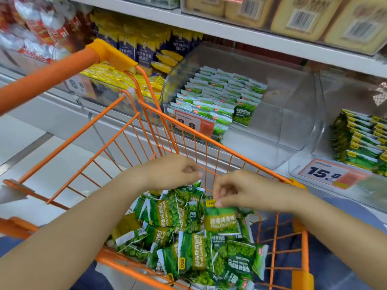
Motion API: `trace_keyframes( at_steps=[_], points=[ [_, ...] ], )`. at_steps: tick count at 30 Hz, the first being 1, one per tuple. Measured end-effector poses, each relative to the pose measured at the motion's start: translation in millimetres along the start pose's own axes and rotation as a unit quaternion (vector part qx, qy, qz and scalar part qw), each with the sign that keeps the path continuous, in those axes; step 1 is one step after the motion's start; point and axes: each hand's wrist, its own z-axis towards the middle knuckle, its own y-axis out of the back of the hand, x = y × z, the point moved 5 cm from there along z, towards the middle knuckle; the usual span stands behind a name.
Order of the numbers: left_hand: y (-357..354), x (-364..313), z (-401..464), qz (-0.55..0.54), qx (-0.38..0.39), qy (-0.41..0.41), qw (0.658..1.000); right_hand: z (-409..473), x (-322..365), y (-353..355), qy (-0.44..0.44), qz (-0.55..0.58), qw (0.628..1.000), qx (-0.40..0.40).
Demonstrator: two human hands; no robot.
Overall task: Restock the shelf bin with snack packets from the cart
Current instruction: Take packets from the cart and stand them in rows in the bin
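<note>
Item 1: heap of small green foil snack packets printed "Peas Garlic Flavor", lying loose in the orange wire shopping cart, nearest the viewer.

Item 2: right hand, hovering above the heap; thumb and forefinger are pinching the top seam of one green garlic-pea packet, which is hanging upright just over the pile.

Item 3: left hand, sitting beside the right, nearly touching it; fingers are curling inward, and whether they are holding anything cannot be told.

Item 4: clear plastic shelf bin, standing beyond the cart's far rim on the white shelf; rows of matching green packets are filling its left part, the right part showing bare plastic.

Item 5: orange-and-white price tag, hanging on the bin's front.

Item 6: yellow and blue packets, sitting in the bin to the left.
</note>
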Motion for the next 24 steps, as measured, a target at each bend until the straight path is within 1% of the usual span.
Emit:
trace_keyframes(
  at_steps=[1, 2, 3, 4, 7, 9, 11, 13, 16, 19, 20, 22, 24],
  points=[
    [0.8, -7.1, -2.4, -0.104, 0.003, -0.004, 0.995, -5.4, -0.4, 12.0, 0.005, 0.053, 0.997, -0.053],
    [1.2, -15.1, -5.5, -0.207, 0.014, 0.001, 0.978, -11.4, -1.1, 22.5, 0.010, 0.104, 0.990, -0.098],
    [1.8, -23.4, -8.5, -0.286, 0.024, 0.006, 0.958, -17.7, -1.6, 31.2, 0.016, 0.147, 0.980, -0.133],
    [1.9, -31.7, -10.3, -0.326, 0.028, -0.002, 0.945, -23.4, -2.0, 38.9, 0.022, 0.176, 0.971, -0.160],
    [2.3, -54.6, -10.1, -0.335, 0.030, -0.051, 0.940, -33.5, -6.5, 55.7, 0.022, 0.228, 0.949, -0.216],
    [2.8, -63.9, -3.4, -0.335, 0.022, -0.064, 0.940, -41.6, -10.3, 64.8, 0.021, 0.255, 0.935, -0.247],
    [4.8, -77.1, 5.5, -0.325, 0.009, -0.088, 0.942, -52.4, -14.3, 73.5, 0.023, 0.271, 0.922, -0.274],
    [10.4, -98.1, 15.2, -0.288, -0.046, -0.120, 0.949, -69.6, -19.6, 85.1, 0.021, 0.265, 0.921, -0.283],
    [11.9, -136.9, 33.4, -0.260, -0.100, -0.164, 0.946, -102.9, -30.4, 103.4, 0.005, 0.152, 0.951, -0.267],
    [0.1, -174.1, 59.8, -0.209, -0.130, -0.199, 0.948, -143.7, -55.6, 125.2, -0.033, 0.103, 0.940, -0.323],
    [-4.0, -185.3, 69.5, -0.173, -0.160, -0.213, 0.948, -157.1, -66.3, 131.6, -0.049, 0.085, 0.933, -0.347],
    [-10.5, -211.8, 85.8, -0.048, -0.229, -0.248, 0.940, -185.5, -91.3, 141.9, -0.085, 0.065, 0.915, -0.389],
    [-18.3, -228.6, 107.9, 0.063, -0.258, -0.253, 0.930, -212.4, -116.0, 151.3, -0.113, 0.067, 0.892, -0.433]
  ],
)
